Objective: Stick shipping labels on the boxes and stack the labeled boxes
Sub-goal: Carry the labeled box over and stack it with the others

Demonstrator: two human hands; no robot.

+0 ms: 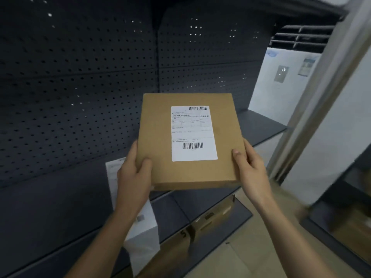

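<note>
Dark perforated pegboard fills the upper left and middle of the frame, backing grey metal shelving, and a grey shelf runs off to the right at mid-height. A flat brown box is held up in the centre of the frame, in front of the pegboard and clear of every shelf, its broad face turned up toward the camera. A white label is stuck flat on that face, a little right of centre and square to the edges, with one barcode at its top right and another near its bottom. The left hand grips the box at its lower left corner, thumb pressed on the top face and fingers wrapped along the left edge and underneath. The right hand grips the lower right side the same way, thumb on top near the label's lower right corner, fingers hidden below. Both forearms reach up from the bottom of the frame. At lower left, partly behind the left arm, a white box stands low against the shelving. Just right of it, at bottom centre, is a brown carton with dark markings too blurred to read. At upper right a tall box, white, stands on the grey shelf with two small stickers on its face. Pale floor shows at lower right.
</note>
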